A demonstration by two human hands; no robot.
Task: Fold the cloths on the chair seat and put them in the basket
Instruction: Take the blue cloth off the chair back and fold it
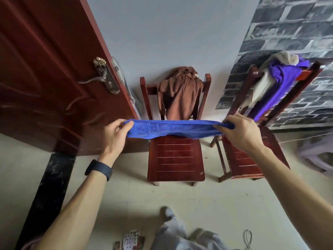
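Note:
A blue cloth (173,129) is stretched flat in the air above the back part of the red wooden chair's seat (175,159). My left hand (115,136) pinches its left end and my right hand (243,132) pinches its right end. The cloth hangs a little toward me in the middle. A brown cloth (182,94) is draped over the backrest of the same chair. No basket is in view.
A second red chair (241,159) stands to the right with purple and beige cloths (277,83) piled on its backrest. A dark red door (54,69) stands open at left. Playing cards (131,239) lie on the tiled floor near my feet.

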